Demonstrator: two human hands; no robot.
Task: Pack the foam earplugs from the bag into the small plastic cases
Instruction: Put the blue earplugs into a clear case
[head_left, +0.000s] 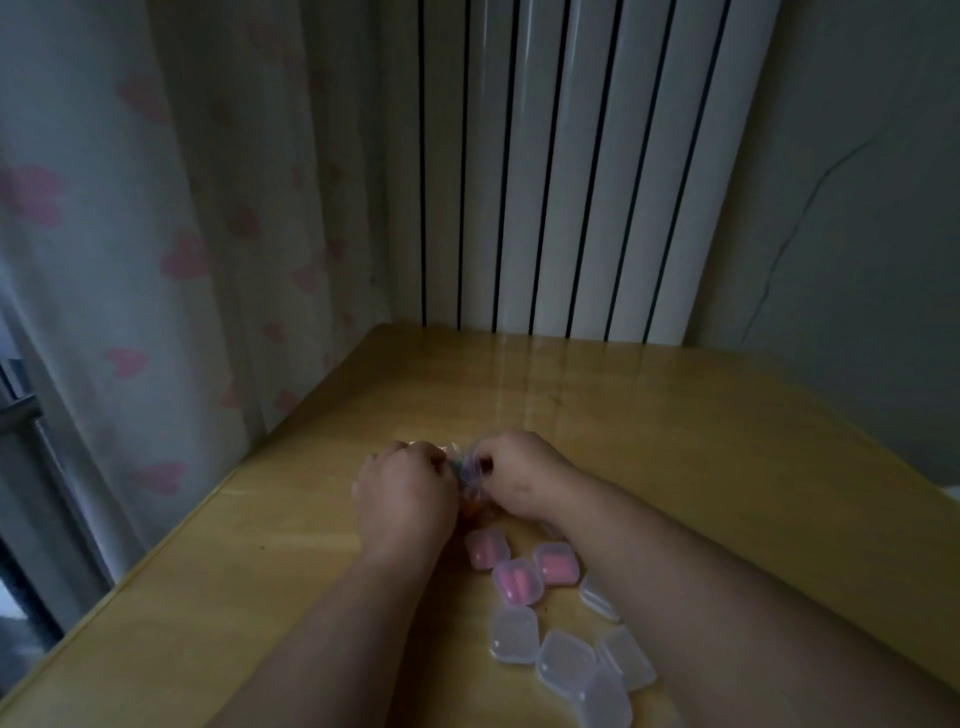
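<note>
A small clear plastic bag of coloured foam earplugs lies on the wooden table, mostly hidden between my hands. My left hand and my right hand both pinch the bag's top with curled fingers. Just behind my wrists sit three small plastic cases holding pink earplugs. Several clear cases with nothing showing inside lie closer to me, between my forearms.
A white radiator stands behind the table's far edge. A curtain with pink hearts hangs at the left, close to the table's left edge. A grey wall is at the right.
</note>
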